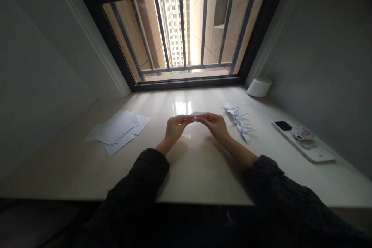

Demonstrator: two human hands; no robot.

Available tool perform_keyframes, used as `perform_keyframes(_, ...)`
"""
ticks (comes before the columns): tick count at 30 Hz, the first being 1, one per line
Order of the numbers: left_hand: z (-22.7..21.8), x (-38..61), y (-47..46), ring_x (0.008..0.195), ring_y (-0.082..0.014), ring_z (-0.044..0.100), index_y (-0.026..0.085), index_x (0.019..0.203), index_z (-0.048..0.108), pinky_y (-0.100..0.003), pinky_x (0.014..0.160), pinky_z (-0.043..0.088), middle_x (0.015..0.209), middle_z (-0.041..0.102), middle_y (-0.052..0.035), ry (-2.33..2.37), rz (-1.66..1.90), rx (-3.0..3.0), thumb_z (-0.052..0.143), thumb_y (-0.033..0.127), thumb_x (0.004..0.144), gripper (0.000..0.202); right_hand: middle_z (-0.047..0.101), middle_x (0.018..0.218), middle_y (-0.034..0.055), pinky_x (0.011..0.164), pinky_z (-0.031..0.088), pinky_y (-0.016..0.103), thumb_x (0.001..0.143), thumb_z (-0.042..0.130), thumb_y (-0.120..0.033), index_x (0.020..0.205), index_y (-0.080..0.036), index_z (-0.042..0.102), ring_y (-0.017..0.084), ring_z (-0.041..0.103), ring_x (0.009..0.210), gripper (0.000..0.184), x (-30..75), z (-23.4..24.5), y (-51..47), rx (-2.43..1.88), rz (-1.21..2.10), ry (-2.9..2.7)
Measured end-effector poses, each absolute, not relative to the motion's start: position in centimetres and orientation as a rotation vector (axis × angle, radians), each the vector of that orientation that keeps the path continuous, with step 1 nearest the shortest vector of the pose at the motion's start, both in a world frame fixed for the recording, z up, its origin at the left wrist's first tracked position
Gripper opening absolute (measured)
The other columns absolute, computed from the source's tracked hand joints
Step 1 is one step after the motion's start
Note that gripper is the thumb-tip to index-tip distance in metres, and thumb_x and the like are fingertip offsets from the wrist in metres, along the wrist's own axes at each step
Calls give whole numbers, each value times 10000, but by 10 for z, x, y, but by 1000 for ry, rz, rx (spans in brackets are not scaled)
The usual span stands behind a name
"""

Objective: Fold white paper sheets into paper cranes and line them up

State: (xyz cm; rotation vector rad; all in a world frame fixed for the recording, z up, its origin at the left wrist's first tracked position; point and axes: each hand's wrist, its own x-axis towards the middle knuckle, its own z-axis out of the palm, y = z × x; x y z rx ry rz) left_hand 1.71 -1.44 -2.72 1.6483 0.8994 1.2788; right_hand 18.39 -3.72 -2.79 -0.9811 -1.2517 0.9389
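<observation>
Over the middle of the pale counter, my left hand (pixel 176 127) and my right hand (pixel 214 124) meet at the fingertips. Both pinch a small piece of folded white paper (pixel 198 113). A flat edge of it shows above the fingers; most of the fold is hidden behind them. Just right of my right hand, several folded paper cranes (pixel 238 118) lie in a row on the counter. Off to the left of my left hand rests a loose stack of white paper sheets (pixel 120 127).
A white phone (pixel 314 149) with a round cartoon grip lies at the right. Near the back right corner stands a white cylinder (pixel 259 87). A barred window (pixel 186 81) borders the counter (pixel 192 178) at the back, with walls on both sides.
</observation>
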Motion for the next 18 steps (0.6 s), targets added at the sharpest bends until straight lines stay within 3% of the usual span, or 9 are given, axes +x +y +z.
perform_keyframes(18,-23,19,-13,664,-162,655,174,800,754,-304,689,511,702,724,-52,1001,1289,1422,766,308,639,210,747,756,20,748,532,348,699,723,-406,742,-229,744,218,697,754,184,186,-29,-38,-1062,724,-1299)
